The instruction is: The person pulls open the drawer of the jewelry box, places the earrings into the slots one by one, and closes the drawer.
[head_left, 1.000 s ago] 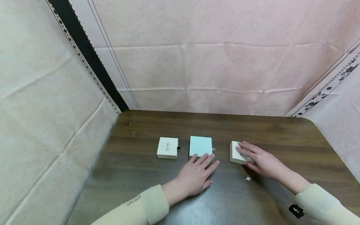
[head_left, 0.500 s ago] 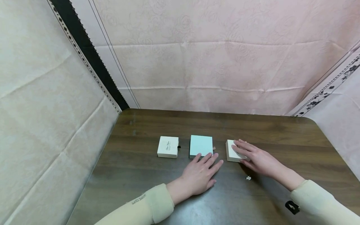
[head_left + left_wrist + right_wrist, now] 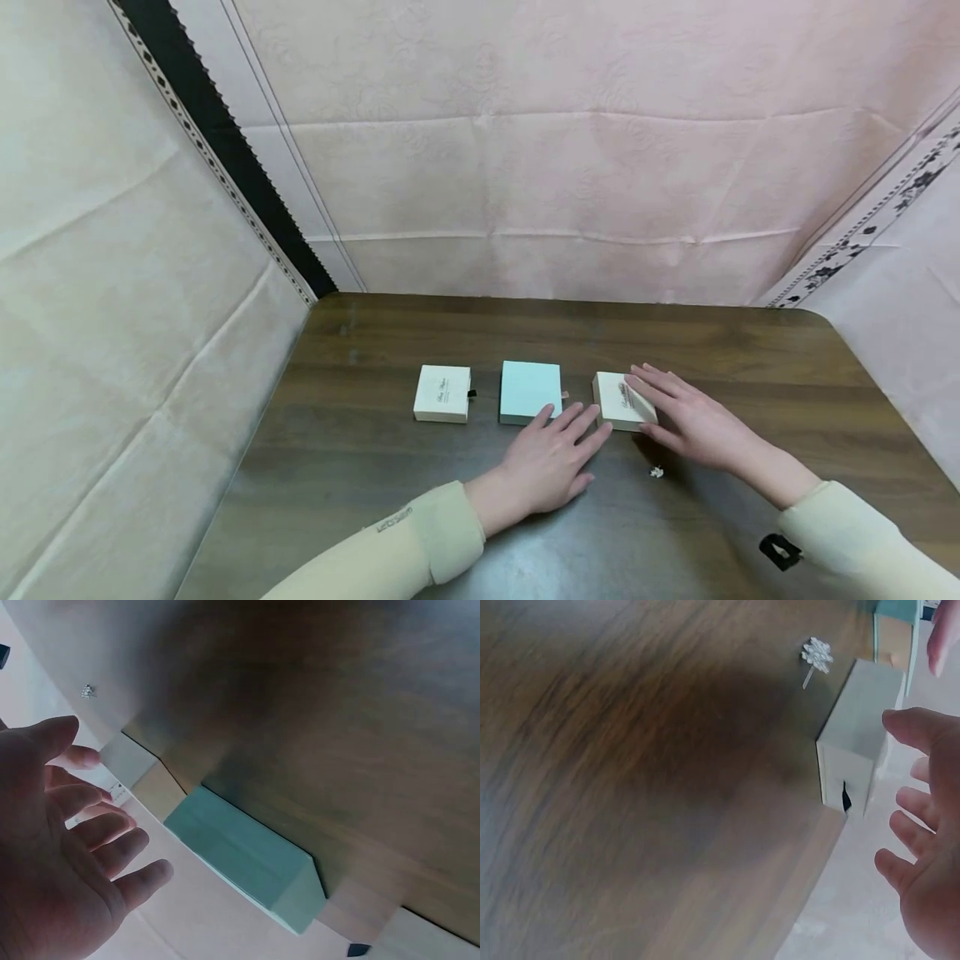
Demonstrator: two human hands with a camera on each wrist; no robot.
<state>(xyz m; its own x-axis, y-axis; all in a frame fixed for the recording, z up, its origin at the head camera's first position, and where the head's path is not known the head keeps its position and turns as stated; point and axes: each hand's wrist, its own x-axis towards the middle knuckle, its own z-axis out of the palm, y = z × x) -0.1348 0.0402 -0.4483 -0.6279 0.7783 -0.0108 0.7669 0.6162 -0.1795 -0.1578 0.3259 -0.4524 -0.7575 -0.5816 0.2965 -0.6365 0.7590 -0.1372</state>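
My right hand (image 3: 686,421) lies at the right side of a small white box (image 3: 611,396) with dark lettering, fingers extended, fingertips right at its edge. In the right wrist view the thumb is by the box's top edge, and a black pull tab (image 3: 846,798) shows on its end. My left hand (image 3: 551,467) spreads its fingers just in front of the gap between that box and a light teal box (image 3: 529,387), overlapping the teal box's corner in the head view. A small silvery flower-shaped piece (image 3: 817,654) with a thin stem lies on the table nearer the body.
Another white box (image 3: 441,393) with a black tab stands to the left of the teal one. The brown wooden table (image 3: 360,483) ends at pale cloth hangings (image 3: 525,183) behind and at the sides. A small black object (image 3: 780,551) shows by the right sleeve.
The right-hand white box has slid left towards the teal box, with my right hand moving along; more of its lettering now shows. My left hand has shifted to the right.
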